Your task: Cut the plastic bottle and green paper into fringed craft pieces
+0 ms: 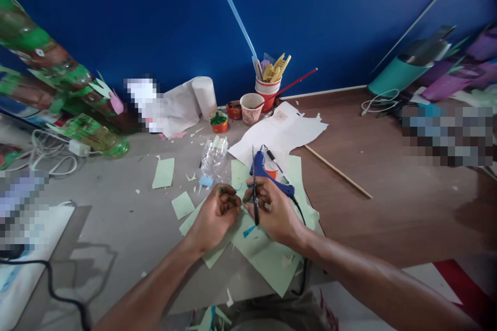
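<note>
My right hand point(274, 212) is closed round a pair of black-handled scissors point(254, 186), blades pointing up and away from me. My left hand point(217, 214) is pinched shut on a small green piece, too small to name, right beside the scissors. Both hands hover over pale green paper sheets point(267, 258) spread on the floor. A blue glue gun point(267, 173) lies just beyond my right hand, its black cord running back past my wrist. A crushed clear plastic bottle point(213, 158) lies in front of my left hand.
Loose green paper pieces point(163, 172) and scraps litter the grey floor. White paper point(279, 132), a thin wooden stick point(337, 171), cups of tools and paint point(267, 88), a paper roll point(204, 95) and green painted bottle structures point(58, 83) stand near the blue wall.
</note>
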`<state>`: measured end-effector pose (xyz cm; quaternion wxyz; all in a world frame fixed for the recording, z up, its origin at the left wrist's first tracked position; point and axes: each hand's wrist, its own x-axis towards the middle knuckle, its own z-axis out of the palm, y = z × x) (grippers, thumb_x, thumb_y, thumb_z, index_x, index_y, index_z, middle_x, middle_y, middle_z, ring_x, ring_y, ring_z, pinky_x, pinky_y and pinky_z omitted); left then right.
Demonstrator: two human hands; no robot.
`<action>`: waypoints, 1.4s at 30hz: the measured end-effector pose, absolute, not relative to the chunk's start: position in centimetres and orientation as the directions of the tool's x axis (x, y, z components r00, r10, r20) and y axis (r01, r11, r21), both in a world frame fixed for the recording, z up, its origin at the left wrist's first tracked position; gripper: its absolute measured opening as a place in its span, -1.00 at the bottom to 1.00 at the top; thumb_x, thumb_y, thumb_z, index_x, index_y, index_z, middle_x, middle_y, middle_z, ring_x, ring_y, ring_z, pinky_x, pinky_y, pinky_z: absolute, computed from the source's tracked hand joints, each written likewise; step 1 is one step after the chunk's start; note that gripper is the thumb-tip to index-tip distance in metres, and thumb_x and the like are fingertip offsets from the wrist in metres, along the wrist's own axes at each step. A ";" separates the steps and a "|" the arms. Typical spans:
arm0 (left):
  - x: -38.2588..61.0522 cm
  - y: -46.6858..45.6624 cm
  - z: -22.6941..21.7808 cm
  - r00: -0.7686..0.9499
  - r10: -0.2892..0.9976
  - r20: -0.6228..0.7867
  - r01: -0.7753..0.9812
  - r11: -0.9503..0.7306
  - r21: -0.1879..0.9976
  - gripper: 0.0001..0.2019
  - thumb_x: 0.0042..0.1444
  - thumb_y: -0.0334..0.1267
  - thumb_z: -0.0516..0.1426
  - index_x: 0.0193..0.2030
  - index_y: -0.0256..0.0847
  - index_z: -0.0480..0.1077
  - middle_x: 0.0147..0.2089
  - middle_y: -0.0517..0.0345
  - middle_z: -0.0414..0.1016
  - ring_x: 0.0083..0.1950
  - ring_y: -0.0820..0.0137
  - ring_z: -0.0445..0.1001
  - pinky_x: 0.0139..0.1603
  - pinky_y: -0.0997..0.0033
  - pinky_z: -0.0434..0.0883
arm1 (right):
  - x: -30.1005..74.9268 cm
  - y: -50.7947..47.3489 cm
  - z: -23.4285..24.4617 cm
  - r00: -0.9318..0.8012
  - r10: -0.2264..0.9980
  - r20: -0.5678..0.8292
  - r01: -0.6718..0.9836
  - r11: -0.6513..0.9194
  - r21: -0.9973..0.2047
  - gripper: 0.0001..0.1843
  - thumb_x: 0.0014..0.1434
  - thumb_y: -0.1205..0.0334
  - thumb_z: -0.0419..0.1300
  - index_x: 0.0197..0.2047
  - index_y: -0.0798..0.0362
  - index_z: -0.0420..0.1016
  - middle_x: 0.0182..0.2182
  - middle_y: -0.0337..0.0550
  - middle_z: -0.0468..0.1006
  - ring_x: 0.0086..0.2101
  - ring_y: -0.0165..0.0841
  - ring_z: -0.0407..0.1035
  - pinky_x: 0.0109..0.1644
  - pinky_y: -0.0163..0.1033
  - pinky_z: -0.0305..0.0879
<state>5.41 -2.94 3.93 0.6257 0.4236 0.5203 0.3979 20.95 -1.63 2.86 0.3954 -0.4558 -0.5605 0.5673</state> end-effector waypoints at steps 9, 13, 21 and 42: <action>5.5 -3.1 3.7 0.160 0.934 -0.319 -0.045 0.330 0.943 -0.71 -0.11 -0.41 0.20 -0.23 -0.20 0.23 -0.38 0.23 0.39 -0.37 0.50 0.37 -0.38 0.49 0.27 | 20.9 -1.7 2.1 -0.293 0.954 -0.058 0.164 -0.010 -0.986 -0.61 -0.06 0.42 0.13 -0.10 0.06 0.22 -0.51 -0.35 0.33 -0.56 -0.53 0.24 -0.51 -0.43 0.14; 5.5 -3.1 3.4 0.177 0.933 -0.312 -0.168 0.341 0.925 -0.67 -0.09 -0.30 0.25 -0.19 -0.20 0.23 -0.38 0.21 0.40 -0.42 0.50 0.36 -0.41 0.47 0.29 | 21.0 -1.6 2.6 -0.255 0.964 -0.082 0.089 -0.061 -0.994 -0.61 -0.06 0.38 0.13 -0.11 0.05 0.20 -0.46 -0.30 0.37 -0.54 -0.51 0.28 -0.49 -0.41 0.20; 5.9 -3.1 3.4 0.167 0.940 -0.296 -0.229 0.329 0.916 -0.67 -0.09 -0.29 0.27 -0.20 -0.20 0.26 -0.38 0.18 0.43 -0.40 0.47 0.39 -0.38 0.45 0.33 | 20.7 -1.7 3.0 -0.225 0.972 -0.063 -0.002 -0.065 -0.998 -0.63 -0.06 0.39 0.11 -0.14 0.03 0.18 -0.48 -0.34 0.36 -0.56 -0.52 0.28 -0.50 -0.40 0.26; 5.6 -2.9 3.5 0.077 0.945 -0.317 -0.195 0.326 0.925 -0.68 -0.12 -0.39 0.23 -0.23 -0.19 0.21 -0.42 0.28 0.37 -0.44 0.55 0.34 -0.43 0.52 0.26 | 20.2 -2.1 2.4 -0.224 0.974 -0.044 0.031 -0.038 -0.999 -0.65 -0.01 0.32 0.14 -0.12 0.04 0.19 -0.47 -0.31 0.35 -0.52 -0.50 0.28 -0.49 -0.42 0.22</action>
